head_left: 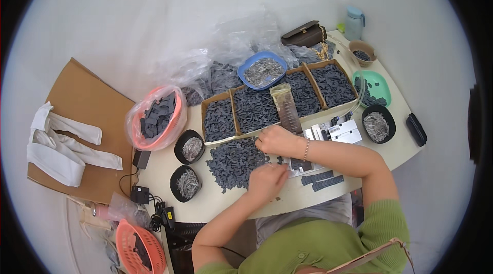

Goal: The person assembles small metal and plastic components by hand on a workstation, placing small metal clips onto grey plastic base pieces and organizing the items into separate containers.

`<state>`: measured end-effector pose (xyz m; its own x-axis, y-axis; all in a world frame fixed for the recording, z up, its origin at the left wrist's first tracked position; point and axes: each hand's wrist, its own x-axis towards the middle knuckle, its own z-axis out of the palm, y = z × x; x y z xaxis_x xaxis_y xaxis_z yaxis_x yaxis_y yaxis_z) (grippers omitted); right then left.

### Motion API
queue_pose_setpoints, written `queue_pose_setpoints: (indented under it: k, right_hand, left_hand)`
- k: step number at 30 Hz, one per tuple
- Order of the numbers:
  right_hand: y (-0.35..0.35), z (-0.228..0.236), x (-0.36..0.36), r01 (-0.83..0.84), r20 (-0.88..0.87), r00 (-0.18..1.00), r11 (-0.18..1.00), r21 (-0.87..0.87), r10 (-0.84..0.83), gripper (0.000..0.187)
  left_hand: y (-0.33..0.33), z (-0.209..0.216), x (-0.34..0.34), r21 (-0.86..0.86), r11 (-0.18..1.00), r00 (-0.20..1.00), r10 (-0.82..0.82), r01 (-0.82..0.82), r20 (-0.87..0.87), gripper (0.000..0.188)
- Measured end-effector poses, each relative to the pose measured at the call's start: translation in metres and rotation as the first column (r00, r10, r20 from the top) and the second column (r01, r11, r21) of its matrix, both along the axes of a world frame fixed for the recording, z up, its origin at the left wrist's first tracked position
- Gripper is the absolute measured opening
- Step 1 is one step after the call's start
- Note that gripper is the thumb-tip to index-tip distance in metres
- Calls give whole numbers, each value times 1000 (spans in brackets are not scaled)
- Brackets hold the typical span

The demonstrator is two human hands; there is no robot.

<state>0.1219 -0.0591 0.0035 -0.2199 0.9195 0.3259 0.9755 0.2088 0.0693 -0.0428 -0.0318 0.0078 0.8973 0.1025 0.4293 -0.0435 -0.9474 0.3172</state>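
Note:
My right hand [280, 140] reaches across to the right edge of a loose pile of small dark grey pieces [233, 163]. Its fingers are curled down, and what they hold, if anything, is hidden. Closer to me, my left hand [268, 179] has its fingertips pressed together beside a small metal plate [300, 166] bearing dark pieces. Anything pinched there is too small to name. A silver metal fixture [341, 133] with a clear hose stands right of my hands, partly behind my right forearm. Dark grey strips [323, 180] lie in front of the plate.
Behind the pile, a divided cardboard box [236, 112] holds dark pieces, with a blue tray [263, 55] of metal pins on it. Black bowls of pins [177, 176] stand left and right. A green tray [381, 86] sits far right; an orange basket [177, 125] sits left.

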Motion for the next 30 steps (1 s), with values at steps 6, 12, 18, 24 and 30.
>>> queue_pose_setpoints:
  k: [6,12,18,24,30]
  right_hand:
    - [-30,17,15,108,-457,884,994,-3,-98,12]
    - [-90,30,30,116,-562,791,961,-250,-241,12]
    - [-109,2,8,110,-353,933,990,83,-74,18]
    - [-117,3,9,40,-264,964,992,120,-7,30]
    - [-108,19,6,56,-216,975,998,40,-46,27]
  left_hand:
    - [61,13,-3,138,950,960,278,-279,32,10]
    - [58,0,6,-94,988,992,122,-124,-36,14]
    - [51,11,14,-273,957,995,99,-96,-3,17]
    - [66,3,-2,-836,514,980,52,-193,-194,18]
    - [60,1,-7,-877,433,978,79,-210,-195,13]
